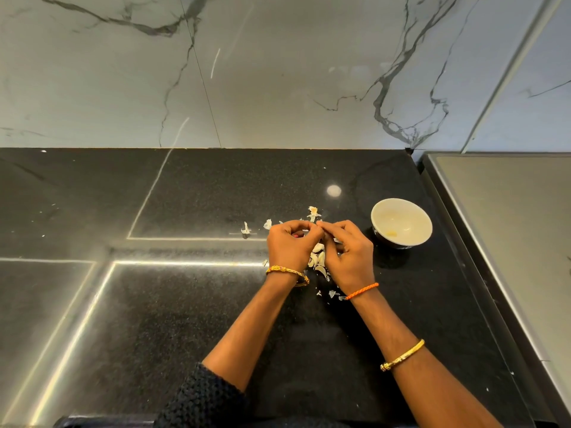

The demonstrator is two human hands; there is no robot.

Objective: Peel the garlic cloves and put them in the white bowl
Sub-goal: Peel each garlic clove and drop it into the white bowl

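Observation:
My left hand (290, 245) and my right hand (347, 251) meet fingertip to fingertip above the black counter, both curled round a small garlic clove that is mostly hidden between them. Several unpeeled cloves (319, 262) lie on the counter under and between my hands. The white bowl (401, 223) stands just right of my right hand, with one yellowish peeled clove (391, 233) inside it.
Loose garlic skins (313, 213) are scattered behind my hands, with more scraps (332, 293) near my right wrist. A marble wall rises behind the black counter (185, 304). A grey steel surface (509, 230) borders the counter on the right.

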